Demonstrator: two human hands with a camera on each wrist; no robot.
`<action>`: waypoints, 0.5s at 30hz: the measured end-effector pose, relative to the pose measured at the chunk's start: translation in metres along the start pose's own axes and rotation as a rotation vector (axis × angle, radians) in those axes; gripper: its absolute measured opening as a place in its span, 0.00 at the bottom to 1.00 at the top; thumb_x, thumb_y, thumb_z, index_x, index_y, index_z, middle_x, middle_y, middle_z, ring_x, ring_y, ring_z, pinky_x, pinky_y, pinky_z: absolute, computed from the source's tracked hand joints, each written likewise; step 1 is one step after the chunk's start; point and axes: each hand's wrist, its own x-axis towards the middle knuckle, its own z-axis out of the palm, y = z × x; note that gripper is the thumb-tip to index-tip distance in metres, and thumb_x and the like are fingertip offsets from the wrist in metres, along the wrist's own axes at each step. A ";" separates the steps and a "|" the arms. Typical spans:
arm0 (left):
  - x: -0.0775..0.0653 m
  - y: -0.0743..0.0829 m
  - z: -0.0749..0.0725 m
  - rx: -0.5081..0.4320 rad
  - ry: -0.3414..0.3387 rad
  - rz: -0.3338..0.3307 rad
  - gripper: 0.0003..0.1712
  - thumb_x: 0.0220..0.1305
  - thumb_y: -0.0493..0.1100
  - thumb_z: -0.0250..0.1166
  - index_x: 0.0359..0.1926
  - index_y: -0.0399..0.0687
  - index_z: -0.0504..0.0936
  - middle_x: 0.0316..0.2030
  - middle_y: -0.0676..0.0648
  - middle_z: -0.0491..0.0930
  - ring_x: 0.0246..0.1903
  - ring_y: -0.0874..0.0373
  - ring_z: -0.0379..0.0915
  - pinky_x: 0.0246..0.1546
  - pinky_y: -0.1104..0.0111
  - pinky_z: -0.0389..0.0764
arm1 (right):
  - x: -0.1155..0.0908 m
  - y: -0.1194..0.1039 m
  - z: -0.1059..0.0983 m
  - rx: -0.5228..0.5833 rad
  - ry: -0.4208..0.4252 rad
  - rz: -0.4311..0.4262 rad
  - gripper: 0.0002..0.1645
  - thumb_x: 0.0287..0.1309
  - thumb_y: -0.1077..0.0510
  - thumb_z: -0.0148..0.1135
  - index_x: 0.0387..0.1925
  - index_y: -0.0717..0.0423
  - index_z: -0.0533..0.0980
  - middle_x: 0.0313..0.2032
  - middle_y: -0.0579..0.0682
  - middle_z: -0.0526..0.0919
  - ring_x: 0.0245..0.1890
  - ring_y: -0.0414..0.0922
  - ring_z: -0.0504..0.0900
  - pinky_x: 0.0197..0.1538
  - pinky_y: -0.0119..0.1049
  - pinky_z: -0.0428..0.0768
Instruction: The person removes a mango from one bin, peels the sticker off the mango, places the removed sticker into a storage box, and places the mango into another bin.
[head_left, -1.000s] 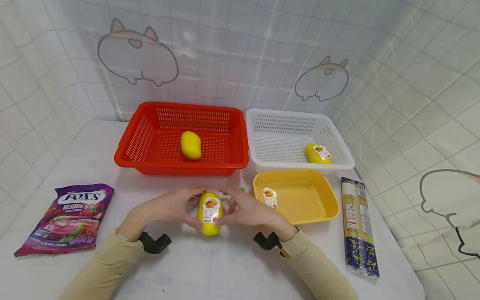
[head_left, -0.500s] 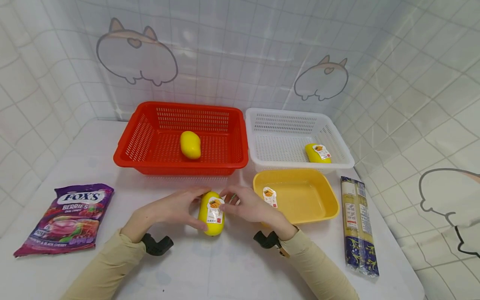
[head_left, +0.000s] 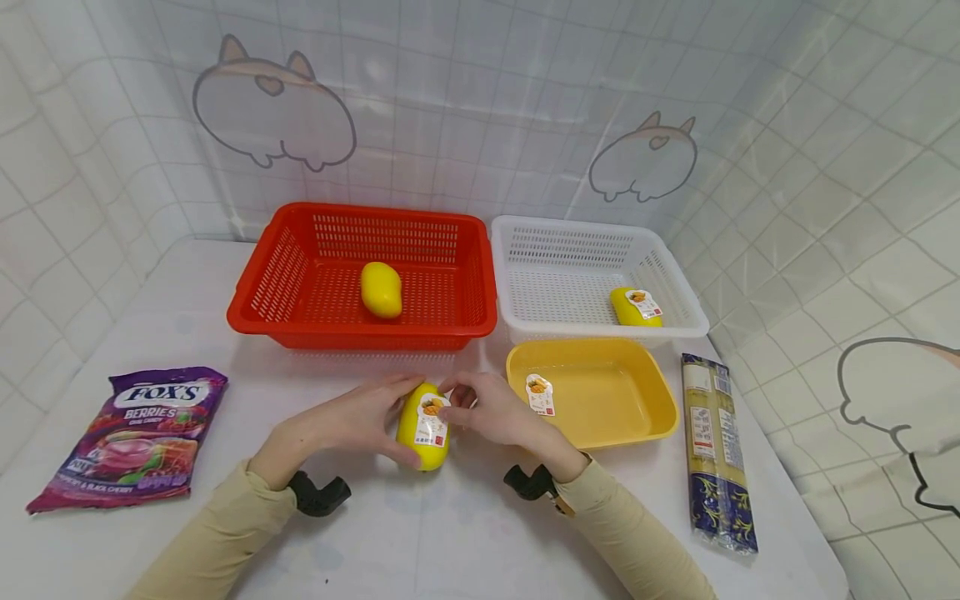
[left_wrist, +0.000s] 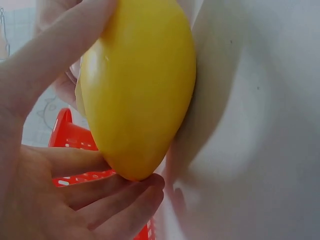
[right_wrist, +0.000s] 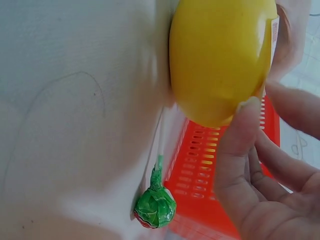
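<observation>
A yellow mango (head_left: 407,418) lies on the white table in front of me, with a white mango-picture sticker (head_left: 432,427) on its upper side. My left hand (head_left: 357,422) grips it from the left, thumb at the near end and fingers round the far end. At the right, my right hand (head_left: 497,408) pinches at the sticker's upper edge with thumb and index finger, the other fingers curled. In the right wrist view those fingertips (right_wrist: 250,104) sit against the mango by the sticker's edge. A green-wrapped lollipop (right_wrist: 156,206) lies just beyond the right hand.
Behind stand a red basket (head_left: 375,341) with a bare mango (head_left: 382,290) and a white basket (head_left: 555,308) with a stickered mango (head_left: 628,310). A yellow tray (head_left: 607,400) bears a loose-looking sticker (head_left: 540,394). A candy bag (head_left: 135,442) lies left, noodle packs (head_left: 720,454) right.
The mango has turned and shifted slightly right, its sticker now facing the right hand. The right thumb has moved up from the sticker's lower part to its upper edge.
</observation>
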 end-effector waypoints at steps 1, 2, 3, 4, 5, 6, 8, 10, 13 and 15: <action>0.000 0.000 0.000 0.003 0.000 -0.001 0.67 0.41 0.69 0.78 0.73 0.36 0.62 0.70 0.39 0.66 0.68 0.43 0.64 0.67 0.50 0.70 | 0.000 0.000 0.000 0.005 0.005 0.001 0.15 0.62 0.57 0.67 0.49 0.58 0.80 0.32 0.46 0.80 0.33 0.43 0.76 0.33 0.30 0.78; 0.000 0.001 0.001 0.008 0.002 -0.001 0.67 0.41 0.69 0.78 0.73 0.36 0.62 0.71 0.39 0.65 0.68 0.43 0.63 0.68 0.50 0.69 | 0.000 0.000 0.000 0.010 0.011 0.001 0.14 0.63 0.58 0.67 0.49 0.59 0.81 0.32 0.46 0.80 0.32 0.43 0.76 0.32 0.30 0.78; 0.000 0.001 0.001 0.014 0.003 -0.001 0.67 0.41 0.69 0.78 0.73 0.35 0.61 0.71 0.39 0.65 0.68 0.43 0.63 0.68 0.49 0.69 | 0.001 0.001 0.001 0.014 0.019 0.001 0.13 0.63 0.59 0.66 0.48 0.59 0.81 0.31 0.46 0.80 0.32 0.42 0.77 0.32 0.30 0.78; 0.001 0.001 0.001 0.019 0.004 -0.002 0.67 0.41 0.69 0.78 0.73 0.35 0.61 0.71 0.38 0.64 0.69 0.43 0.62 0.68 0.49 0.68 | 0.001 0.001 0.001 0.018 0.026 0.001 0.12 0.63 0.59 0.65 0.47 0.59 0.81 0.31 0.46 0.80 0.31 0.42 0.77 0.32 0.30 0.79; 0.000 0.001 0.001 0.024 0.005 -0.002 0.67 0.41 0.69 0.78 0.73 0.35 0.61 0.71 0.38 0.64 0.69 0.42 0.62 0.69 0.48 0.67 | 0.002 0.001 0.002 0.022 0.033 0.003 0.12 0.64 0.60 0.65 0.47 0.60 0.81 0.31 0.47 0.81 0.30 0.42 0.77 0.31 0.30 0.79; 0.001 0.002 0.001 0.025 0.003 -0.007 0.67 0.41 0.69 0.78 0.74 0.35 0.61 0.71 0.38 0.64 0.69 0.42 0.62 0.69 0.47 0.67 | 0.002 0.001 0.002 0.027 0.039 0.005 0.11 0.64 0.60 0.65 0.46 0.60 0.82 0.30 0.47 0.81 0.29 0.42 0.77 0.31 0.29 0.79; 0.001 0.002 0.002 0.032 0.001 -0.013 0.67 0.42 0.69 0.78 0.74 0.35 0.61 0.72 0.38 0.64 0.69 0.41 0.61 0.69 0.46 0.66 | 0.002 0.001 0.003 0.043 0.051 0.011 0.09 0.63 0.61 0.65 0.44 0.60 0.82 0.30 0.47 0.81 0.28 0.43 0.78 0.30 0.30 0.80; 0.001 0.003 0.002 0.038 -0.002 -0.022 0.67 0.42 0.69 0.78 0.74 0.36 0.61 0.72 0.38 0.63 0.69 0.41 0.61 0.69 0.46 0.66 | 0.002 0.001 0.004 0.061 0.057 0.023 0.08 0.63 0.61 0.65 0.43 0.59 0.83 0.30 0.48 0.82 0.27 0.44 0.79 0.29 0.30 0.81; 0.001 0.003 0.002 0.045 -0.006 -0.027 0.67 0.42 0.69 0.78 0.74 0.36 0.60 0.72 0.38 0.63 0.70 0.41 0.60 0.69 0.46 0.65 | 0.002 0.001 0.004 0.082 0.062 0.040 0.06 0.63 0.61 0.66 0.40 0.58 0.83 0.29 0.48 0.83 0.26 0.46 0.81 0.29 0.31 0.82; 0.000 0.004 0.002 0.048 -0.005 -0.024 0.67 0.42 0.69 0.78 0.74 0.35 0.60 0.72 0.37 0.63 0.70 0.41 0.60 0.69 0.46 0.65 | 0.003 0.001 0.004 0.086 0.063 0.050 0.05 0.63 0.60 0.66 0.38 0.58 0.84 0.29 0.48 0.84 0.25 0.47 0.81 0.29 0.31 0.82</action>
